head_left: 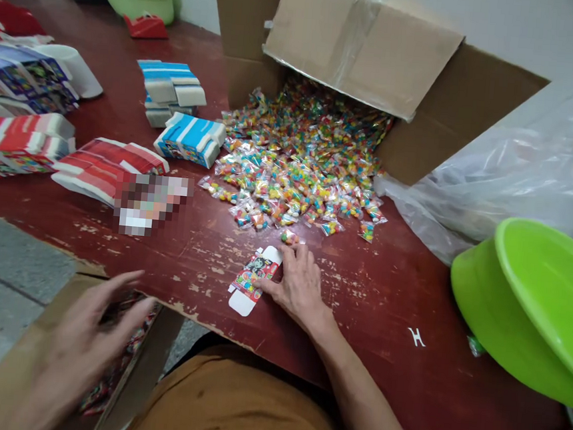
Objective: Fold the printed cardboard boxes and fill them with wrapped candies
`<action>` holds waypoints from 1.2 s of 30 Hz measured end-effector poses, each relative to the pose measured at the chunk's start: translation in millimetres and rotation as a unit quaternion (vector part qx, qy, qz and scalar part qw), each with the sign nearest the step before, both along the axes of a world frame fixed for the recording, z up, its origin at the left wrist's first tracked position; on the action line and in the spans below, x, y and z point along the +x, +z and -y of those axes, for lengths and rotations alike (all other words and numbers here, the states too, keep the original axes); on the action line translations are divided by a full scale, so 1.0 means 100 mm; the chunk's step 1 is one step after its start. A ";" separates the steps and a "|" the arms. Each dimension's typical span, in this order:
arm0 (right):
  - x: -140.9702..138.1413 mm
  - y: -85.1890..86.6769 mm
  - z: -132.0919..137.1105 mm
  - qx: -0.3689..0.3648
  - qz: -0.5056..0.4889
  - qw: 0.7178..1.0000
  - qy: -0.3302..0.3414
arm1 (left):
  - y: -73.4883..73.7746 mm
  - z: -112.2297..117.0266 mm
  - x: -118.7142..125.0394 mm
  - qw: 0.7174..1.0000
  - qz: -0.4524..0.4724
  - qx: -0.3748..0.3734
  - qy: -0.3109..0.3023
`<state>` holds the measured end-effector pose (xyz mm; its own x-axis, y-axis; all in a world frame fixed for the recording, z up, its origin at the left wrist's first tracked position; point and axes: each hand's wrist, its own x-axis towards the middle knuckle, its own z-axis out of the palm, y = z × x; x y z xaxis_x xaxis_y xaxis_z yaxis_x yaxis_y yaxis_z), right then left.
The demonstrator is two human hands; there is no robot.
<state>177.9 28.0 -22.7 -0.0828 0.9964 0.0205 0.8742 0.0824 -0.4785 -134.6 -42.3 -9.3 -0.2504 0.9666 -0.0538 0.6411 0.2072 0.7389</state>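
Observation:
Flat on the table lies a small printed candy box (257, 274) with white end flaps spread at both ends. My right hand (300, 284) is closed on it, thumb on the printed face and fingers along its right edge. Just beyond those fingertips is a small clear packet of coloured candy (290, 237). My left hand (88, 338), smeared by motion, hangs past the table's front edge with fingers apart and nothing visible in it. Below it stands an open carton (140, 363) with many red printed pieces inside.
Candy packets (295, 169) spill from a large cardboard box (366, 41) at the back. Stacks of red flat boxes (105, 162) and blue flat boxes (190, 136) stand left. A green basin (481, 285) and plastic sheeting (526, 169) are right. A white H-shaped scrap (417, 337) lies nearby.

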 end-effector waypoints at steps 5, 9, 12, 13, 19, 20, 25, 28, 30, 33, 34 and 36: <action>-0.03 0.03 0.04 -0.037 0.013 0.999 0.002 | -0.01 -0.35 1.04 0.968 -0.158 0.091 -0.172; 0.01 -0.05 0.10 -0.020 -0.112 0.993 -0.011 | -0.08 -0.44 1.26 0.946 -0.218 0.067 -0.230; 0.05 -0.06 0.10 -0.043 -0.328 0.943 -0.046 | -0.06 -0.44 1.23 0.973 -0.100 0.033 -0.207; 0.06 -0.05 0.09 -0.062 -0.402 0.912 -0.053 | -0.03 -0.44 1.21 0.981 -0.030 0.005 -0.192; 0.09 0.23 0.11 -0.131 -0.591 0.796 0.008 | 0.20 -0.38 1.16 0.759 0.489 -0.321 -0.285; 0.08 0.27 0.12 -0.129 -0.594 0.794 0.018 | 0.21 -0.36 1.19 0.712 0.540 -0.340 -0.294; 0.03 0.36 0.17 -0.120 -0.602 0.788 0.047 | 0.19 -0.25 1.34 0.643 0.635 -0.339 -0.261; 0.04 0.38 0.19 -0.127 -0.613 0.779 0.033 | 0.22 -0.26 1.36 0.655 0.629 -0.332 -0.254; 0.05 0.39 0.20 -0.148 -0.624 0.767 0.024 | 0.26 -0.27 1.35 0.666 0.619 -0.336 -0.245; 0.08 0.39 0.21 -0.162 -0.639 0.751 0.037 | 0.31 -0.29 1.34 0.690 0.605 -0.332 -0.220; 0.09 0.38 0.22 -0.158 -0.638 0.752 0.045 | 0.31 -0.30 1.34 0.696 0.600 -0.331 -0.213; 0.11 0.38 0.23 -0.139 -0.619 0.771 0.063 | 0.31 -0.31 1.34 0.704 0.596 -0.325 -0.207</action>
